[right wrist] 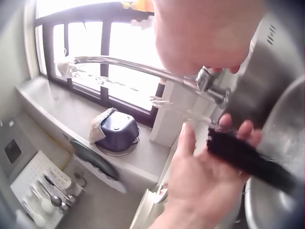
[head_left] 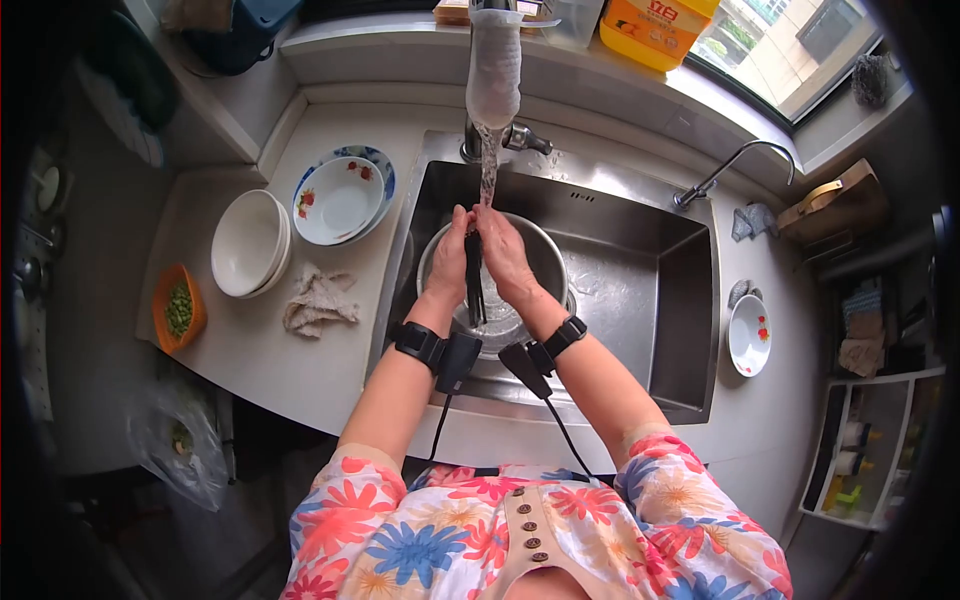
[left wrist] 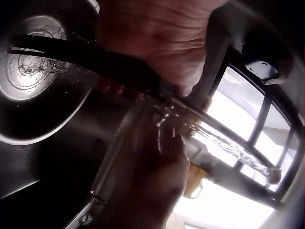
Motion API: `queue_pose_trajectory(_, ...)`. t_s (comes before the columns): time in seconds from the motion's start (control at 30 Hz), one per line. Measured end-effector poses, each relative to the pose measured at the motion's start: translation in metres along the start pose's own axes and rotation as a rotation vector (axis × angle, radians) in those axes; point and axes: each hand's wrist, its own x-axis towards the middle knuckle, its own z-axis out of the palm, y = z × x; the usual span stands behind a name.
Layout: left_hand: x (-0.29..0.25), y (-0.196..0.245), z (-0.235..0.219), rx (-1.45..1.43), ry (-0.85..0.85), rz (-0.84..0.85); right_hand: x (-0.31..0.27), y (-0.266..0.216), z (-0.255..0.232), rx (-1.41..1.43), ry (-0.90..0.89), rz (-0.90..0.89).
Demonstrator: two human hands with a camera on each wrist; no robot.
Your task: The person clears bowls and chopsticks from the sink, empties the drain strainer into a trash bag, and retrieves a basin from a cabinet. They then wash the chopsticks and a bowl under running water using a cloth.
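Observation:
A bundle of slim black chopsticks [head_left: 474, 272] points down over a round metal basin [head_left: 556, 258] in the sink. My left hand [head_left: 449, 262] grips it; in the right wrist view the left hand's [right wrist: 202, 183] fingertips curl round the black bundle [right wrist: 252, 160], its thumb standing apart. Close by on the other side is my right hand [head_left: 505, 256], its fingers extended up by the upper ends and apart from the chopsticks in the right wrist view. Running water [head_left: 489, 180] from the faucet falls at the fingertips of both hands. The chopsticks' upper ends are partly hidden by the hands.
White bowls [head_left: 244, 244], a flowered dish [head_left: 340, 200], a crumpled cloth [head_left: 320, 302] and an orange basket [head_left: 166, 325] of green pieces stand left of the sink [head_left: 655, 290]. A second, thin faucet [head_left: 735, 170] and a small bowl [head_left: 748, 337] are at its right.

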Motion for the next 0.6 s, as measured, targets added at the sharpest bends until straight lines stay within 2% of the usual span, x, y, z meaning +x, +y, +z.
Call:
queue_pose_trajectory(0.03,0.001,-0.004,-0.001,0.006,-0.001,-0.004,-0.006,0.010,0.013,-0.036,0.031,-0.074)
queue_pose_trajectory(0.07,0.003,-0.008,-0.002,-0.099,-0.010,-0.056,-0.012,0.017,0.020,0.034,-0.028,-0.021)
queue_pose_trajectory(0.13,-0.002,-0.007,-0.001,-0.208,-0.013,-0.111,-0.020,0.017,0.033,-0.113,0.039,-0.071)
queue_pose_trajectory(0.2,-0.013,-0.003,0.005,-0.186,-0.057,-0.233,-0.011,0.013,0.020,0.155,-0.040,0.105)
queue_pose_trajectory(0.23,-0.024,-0.001,0.018,-0.214,-0.104,-0.131,-0.008,0.005,0.014,0.122,0.001,0.181)
queue_pose_trajectory(0.27,-0.028,-0.006,0.025,-0.145,-0.039,-0.082,-0.007,-0.001,0.009,0.288,-0.023,0.343)
queue_pose_trajectory(0.33,-0.029,0.007,0.027,-0.230,-0.035,-0.150,-0.018,-0.015,0.014,0.283,-0.022,0.404)
queue_pose_trajectory(0.4,-0.013,0.007,0.011,-0.227,-0.085,-0.235,-0.025,0.005,0.028,0.142,0.094,0.094)
queue_pose_trajectory(0.47,-0.017,-0.003,0.016,-0.156,-0.074,-0.226,-0.019,0.006,0.018,0.165,0.089,0.127)
queue_pose_trajectory(0.53,-0.029,-0.011,0.034,-0.041,0.002,-0.022,-0.010,-0.015,-0.001,0.341,-0.023,0.568)
queue_pose_trajectory(0.57,-0.030,-0.009,0.031,-0.052,-0.037,-0.078,-0.008,0.001,-0.006,0.359,-0.110,0.517)
queue_pose_trajectory(0.6,-0.022,-0.011,0.023,-0.055,-0.040,-0.082,-0.014,0.002,-0.001,0.357,-0.105,0.519)
